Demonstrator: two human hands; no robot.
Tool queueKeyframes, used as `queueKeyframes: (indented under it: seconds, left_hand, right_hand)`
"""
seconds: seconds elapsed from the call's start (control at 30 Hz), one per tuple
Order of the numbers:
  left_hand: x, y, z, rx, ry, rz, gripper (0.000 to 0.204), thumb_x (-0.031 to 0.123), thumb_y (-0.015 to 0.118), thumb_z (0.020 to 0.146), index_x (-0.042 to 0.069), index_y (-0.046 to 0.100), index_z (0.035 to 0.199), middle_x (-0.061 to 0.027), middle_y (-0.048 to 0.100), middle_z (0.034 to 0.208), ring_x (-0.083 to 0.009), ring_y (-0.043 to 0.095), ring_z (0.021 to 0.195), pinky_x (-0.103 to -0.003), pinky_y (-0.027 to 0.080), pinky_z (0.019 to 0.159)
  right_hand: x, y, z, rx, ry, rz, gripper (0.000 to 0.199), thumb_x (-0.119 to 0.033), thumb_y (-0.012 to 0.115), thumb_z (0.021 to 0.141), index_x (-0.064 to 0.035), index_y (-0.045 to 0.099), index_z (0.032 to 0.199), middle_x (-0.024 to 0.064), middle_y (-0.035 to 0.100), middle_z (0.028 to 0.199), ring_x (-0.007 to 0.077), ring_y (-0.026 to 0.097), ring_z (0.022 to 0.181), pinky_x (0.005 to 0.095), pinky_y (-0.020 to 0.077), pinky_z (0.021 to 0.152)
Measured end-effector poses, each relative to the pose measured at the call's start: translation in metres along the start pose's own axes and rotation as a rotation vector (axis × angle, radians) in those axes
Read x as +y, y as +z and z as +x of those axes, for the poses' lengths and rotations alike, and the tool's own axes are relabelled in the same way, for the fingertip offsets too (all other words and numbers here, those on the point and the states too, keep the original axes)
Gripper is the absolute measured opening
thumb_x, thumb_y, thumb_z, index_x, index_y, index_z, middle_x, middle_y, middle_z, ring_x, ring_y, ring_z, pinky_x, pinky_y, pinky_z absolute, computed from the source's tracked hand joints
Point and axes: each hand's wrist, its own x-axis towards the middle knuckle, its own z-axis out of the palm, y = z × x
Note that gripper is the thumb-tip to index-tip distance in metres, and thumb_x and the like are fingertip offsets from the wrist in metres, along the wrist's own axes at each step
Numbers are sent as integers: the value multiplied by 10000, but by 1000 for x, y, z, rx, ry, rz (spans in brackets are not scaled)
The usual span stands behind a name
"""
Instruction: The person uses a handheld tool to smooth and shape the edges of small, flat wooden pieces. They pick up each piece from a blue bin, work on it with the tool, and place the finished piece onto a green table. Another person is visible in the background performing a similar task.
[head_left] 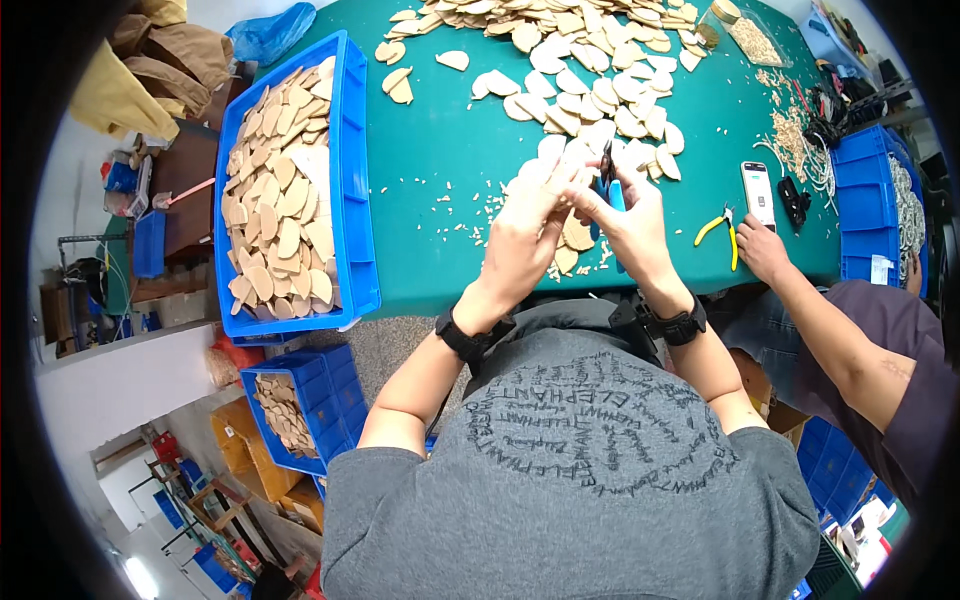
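Over the green table, my right hand (638, 228) is closed round blue-handled nippers (614, 196), their dark jaws pointing away from me. Close beside it, my left hand (522, 238) has its fingers bent together near the jaws. Whatever it pinches blends into the pale pieces behind, so I cannot make it out. Beneath and between the hands lie a few beige half-moon pieces (567, 258). Beyond my fingers spreads a loose heap of the same flat beige pieces (600, 95). Small pale offcuts (470, 222) are scattered left of my left hand.
A blue crate (350, 180) full of beige pieces stands at the left, another blue crate (335, 395) below it. To the right, a co-worker's hand (764, 250) rests by a phone (758, 195) and yellow-handled pliers (718, 228). A clear tray (752, 40) of offcuts sits far right.
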Motion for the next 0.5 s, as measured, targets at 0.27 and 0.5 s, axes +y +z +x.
queueKeyframes:
  seconds: [0.27, 0.5]
  left_hand:
    - [15, -31, 1, 49, -265, -233, 493, 119, 707, 809, 11, 532, 1257, -160, 559, 1224, -251, 551, 1120, -373, 477, 912]
    - [24, -40, 1, 189, -429, -552, 352, 163, 689, 854, -30, 601, 1134, -98, 649, 1018, -135, 638, 856, -251, 567, 644]
  right_hand:
    - [-13, -2, 5, -227, 56, 69, 361, -123, 706, 817, -18, 550, 1125, 27, 614, 907, 61, 576, 732, 204, 496, 643]
    - [-12, -12, -1, -228, 83, -59, 259, -153, 642, 865, 3, 609, 1069, 39, 640, 854, 78, 583, 740, 224, 479, 675]
